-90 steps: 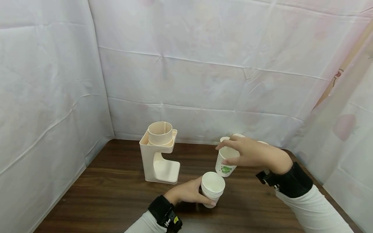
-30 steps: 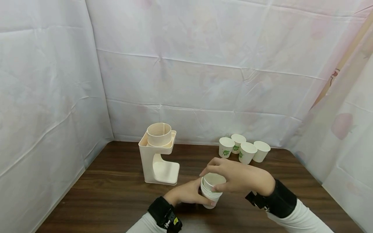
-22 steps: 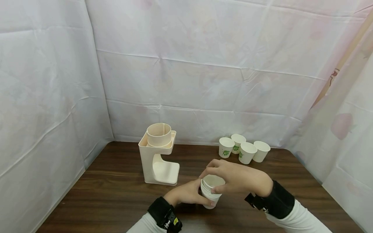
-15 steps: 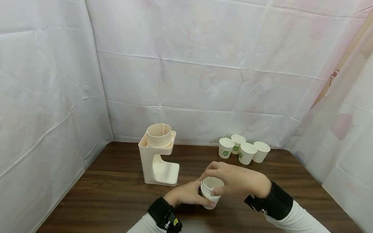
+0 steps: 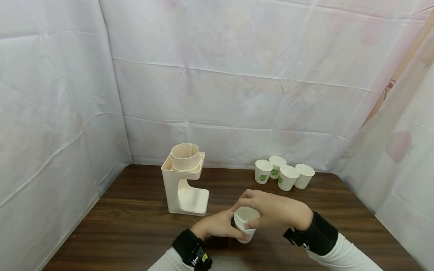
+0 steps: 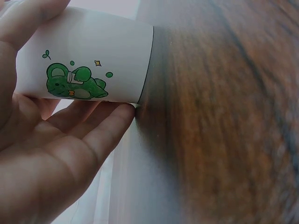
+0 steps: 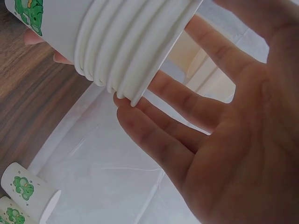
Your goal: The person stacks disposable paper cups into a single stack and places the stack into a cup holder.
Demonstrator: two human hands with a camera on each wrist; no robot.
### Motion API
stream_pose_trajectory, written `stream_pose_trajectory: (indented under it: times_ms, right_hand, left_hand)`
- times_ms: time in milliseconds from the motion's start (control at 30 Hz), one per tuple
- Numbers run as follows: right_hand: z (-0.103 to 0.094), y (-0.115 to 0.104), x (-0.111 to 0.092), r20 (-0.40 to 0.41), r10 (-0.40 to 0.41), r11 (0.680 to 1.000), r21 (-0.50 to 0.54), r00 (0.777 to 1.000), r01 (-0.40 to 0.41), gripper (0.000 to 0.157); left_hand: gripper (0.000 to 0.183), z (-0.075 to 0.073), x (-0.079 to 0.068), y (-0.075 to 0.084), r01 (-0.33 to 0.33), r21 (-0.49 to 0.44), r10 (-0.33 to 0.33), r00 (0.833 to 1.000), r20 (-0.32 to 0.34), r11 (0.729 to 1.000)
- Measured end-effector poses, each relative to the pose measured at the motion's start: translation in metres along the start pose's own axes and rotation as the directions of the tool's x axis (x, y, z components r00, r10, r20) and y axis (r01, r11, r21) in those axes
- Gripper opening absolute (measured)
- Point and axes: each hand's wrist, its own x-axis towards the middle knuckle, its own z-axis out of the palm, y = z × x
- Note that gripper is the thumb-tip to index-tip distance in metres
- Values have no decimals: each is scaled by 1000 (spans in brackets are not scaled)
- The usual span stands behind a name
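A stack of nested white paper cups (image 5: 246, 214) stands near the front middle of the table. My left hand (image 5: 218, 225) grips it low from the left, thumb across the front. In the left wrist view the lowest paper cup (image 6: 103, 51) bears a green cartoon print, and its base meets the tabletop. From above, my right hand (image 5: 278, 209) holds the top cup's rim between thumb and fingers. The right wrist view shows several stacked rims (image 7: 126, 51) close together, with the right fingers (image 7: 145, 130) against the topmost one.
Several single paper cups (image 5: 288, 177) stand upright at the back right of the dark wooden table (image 5: 135, 233). A cream plastic stand (image 5: 174, 192) with a round open holder (image 5: 185, 162) on top is left of the hands. White cloth (image 5: 220, 94) hangs behind.
The right hand has carried a printed paper cup from the back right to the stack. That cup has sunk down into the others. The left hand has stayed around the stack.
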Motion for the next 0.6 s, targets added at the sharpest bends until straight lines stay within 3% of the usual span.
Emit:
stream_pose_trajectory:
  times_ms: [333,600]
  right_hand:
    - [1,2,0,3,-2,1000,3,1000,2,37]
    - [3,4,-1,10,-3,999,34,1000,3,36]
  left_hand:
    - [83,-1,-1,1,-11,1,11,1000,5,1000]
    - [87,-1,-2,2,22,14,-22,1000,-5,1000]
